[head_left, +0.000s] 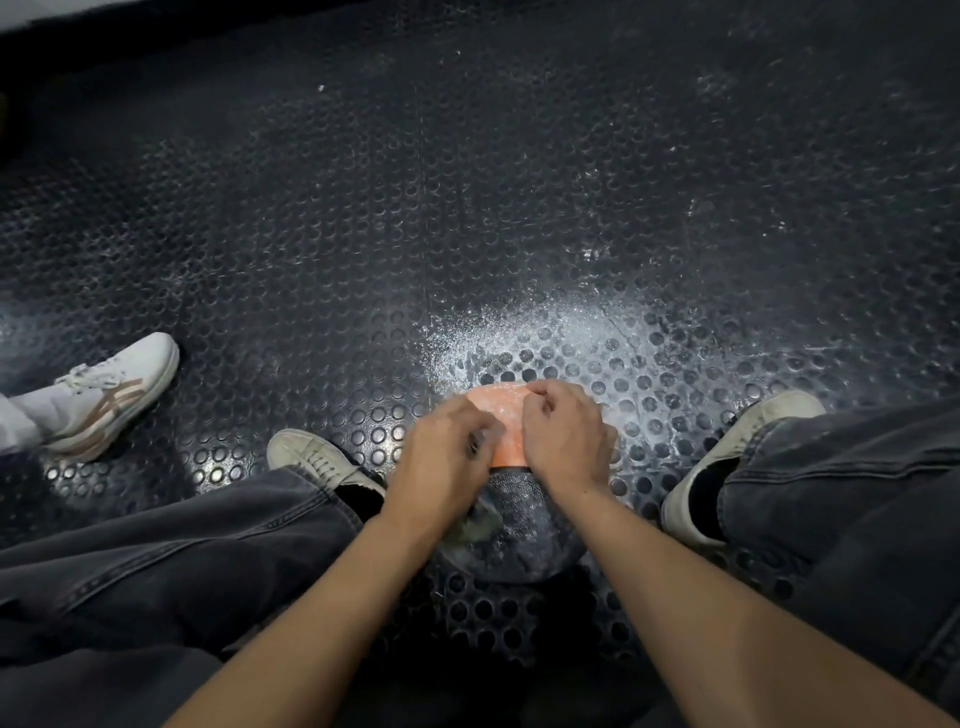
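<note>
Item one: our right hand (563, 436), knuckles up, fingers curled tight, thumb and forefinger pinching the far edge of the orange pad (501, 415).

Item two: our left hand (444, 460), just beside the right, fingers bent down onto the pad's left edge. They are blurred, so we cannot tell whether they grip it or only press on it.

Item three: the pad, rounded at the far end, pale orange, with a bubbly, glistening surface. It lies between our hands on the far side of the ball (511, 525) and touches it. The hands cover most of the pad.

Item four: the ball, dark, round, finely pebbled, with grey smears. It sits on the floor (363, 234) between our feet, partly hidden by both wrists.

Item five: the floor, black rubber with raised round studs, shiny in places. White powder (519, 327) lies thick just beyond the pad and thinner further off.

Item six: our two shoes, off-white canvas, scuffed, left (311, 457) and right (737, 441), under wide dark grey denim trousers (208, 545).

Item seven: another person's trainer (114, 395), white with tan stripes, well apart at the left edge.
</note>
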